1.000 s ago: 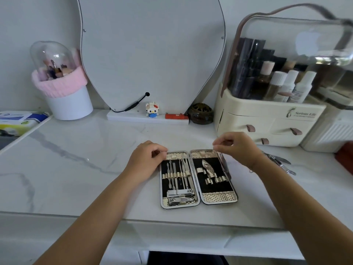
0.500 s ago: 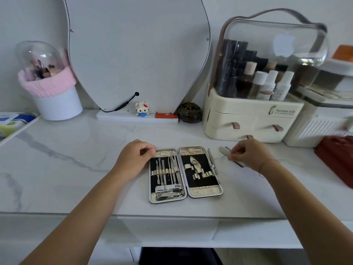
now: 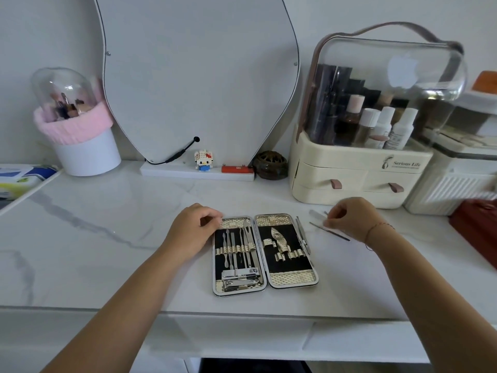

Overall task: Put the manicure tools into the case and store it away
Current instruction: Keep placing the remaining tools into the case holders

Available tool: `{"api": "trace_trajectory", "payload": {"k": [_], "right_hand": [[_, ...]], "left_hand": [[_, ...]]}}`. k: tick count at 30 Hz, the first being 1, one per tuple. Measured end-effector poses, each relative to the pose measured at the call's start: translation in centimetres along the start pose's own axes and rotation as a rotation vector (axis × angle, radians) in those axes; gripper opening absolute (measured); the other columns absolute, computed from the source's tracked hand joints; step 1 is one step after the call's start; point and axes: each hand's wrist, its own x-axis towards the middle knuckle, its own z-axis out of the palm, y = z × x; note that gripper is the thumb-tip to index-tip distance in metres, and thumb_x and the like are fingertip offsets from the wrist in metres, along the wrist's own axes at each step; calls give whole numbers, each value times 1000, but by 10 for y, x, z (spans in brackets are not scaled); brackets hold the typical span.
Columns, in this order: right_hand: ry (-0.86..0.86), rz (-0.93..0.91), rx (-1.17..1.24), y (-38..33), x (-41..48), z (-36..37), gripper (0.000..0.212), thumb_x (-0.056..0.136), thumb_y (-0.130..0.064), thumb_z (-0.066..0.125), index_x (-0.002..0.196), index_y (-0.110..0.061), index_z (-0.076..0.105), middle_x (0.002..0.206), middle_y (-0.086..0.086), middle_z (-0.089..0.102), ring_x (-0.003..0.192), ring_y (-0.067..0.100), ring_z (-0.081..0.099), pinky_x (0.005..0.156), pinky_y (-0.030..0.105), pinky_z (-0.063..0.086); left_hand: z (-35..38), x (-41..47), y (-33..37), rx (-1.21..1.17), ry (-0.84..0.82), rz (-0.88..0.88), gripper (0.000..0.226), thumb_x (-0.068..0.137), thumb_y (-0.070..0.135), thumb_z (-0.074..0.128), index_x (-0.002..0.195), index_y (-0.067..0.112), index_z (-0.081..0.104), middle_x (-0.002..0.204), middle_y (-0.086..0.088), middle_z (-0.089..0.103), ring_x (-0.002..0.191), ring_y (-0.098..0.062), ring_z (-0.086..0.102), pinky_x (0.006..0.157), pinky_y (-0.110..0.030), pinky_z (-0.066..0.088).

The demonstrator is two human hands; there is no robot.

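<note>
The manicure case [image 3: 293, 278] lies open flat on the white marble tabletop [image 3: 107, 251]. Its left half holds several metal tools and nail clippers [image 3: 240, 279] in loops. A nipper [image 3: 279, 239] sits in the right half, and a slim tool [image 3: 302, 235] lies loose along the right edge. My left hand [image 3: 193, 230] holds the case's top left corner with curled fingers. Right of the case, my right hand [image 3: 352, 219] pinches a flat metal tool [image 3: 316, 214]. A thin dark-tipped tool [image 3: 336, 234] lies on the table just below that hand.
A cream cosmetics organiser [image 3: 357, 179] with drawers and a clear lid stands behind my right hand. A mirror [image 3: 199, 76], a small figurine [image 3: 203, 160], a brown pot [image 3: 270, 165] and a pink-rimmed brush holder [image 3: 80, 135] line the back. A dark red box [image 3: 476, 227] sits at the right.
My right hand moved from above the case's top edge out to the loose tools on the right and took hold of one. My left hand stayed at the case corner.
</note>
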Motion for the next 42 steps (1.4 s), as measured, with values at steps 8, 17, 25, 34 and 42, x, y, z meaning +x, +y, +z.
{"api": "trace_trajectory", "payload": {"k": [8,17,25,34,42], "right_hand": [[-300,-200,549,-66,2,38,35,81,-6,67,113,-12,54,65,7,66,55,14,62,48,20,48],[-366,-220,496,-72,14,53,36,81,-9,68,115,-18,58,63,-1,68,53,8,61,48,18,46],[-391,-332,337,-71,10,54,27,78,-15,72,105,-15,70,79,-4,66,69,5,59,72,14,50],[-268,-389,168,-70,-8,56,19,77,-18,72,96,-15,71,72,-12,59,65,3,53,61,7,43],[-67,-352,204,-50,-17,35,8,80,-18,70,87,-15,71,75,-10,63,64,-6,56,60,3,43]], "left_hand": [[1,1,0,-4,7,-6,17,88,21,61,102,22,70,94,3,60,95,-14,55,80,-24,37],[0,1,0,3,9,6,17,88,21,60,101,23,70,96,3,60,95,-13,54,81,-23,38],[0,1,-1,8,3,1,17,89,21,59,102,23,70,95,2,60,95,-13,54,81,-24,37],[-1,1,-1,18,7,8,18,89,21,60,103,23,70,95,3,60,94,-14,55,80,-25,38],[0,1,-3,36,3,22,18,89,21,59,102,23,70,95,4,60,94,-13,55,80,-26,38]]}}
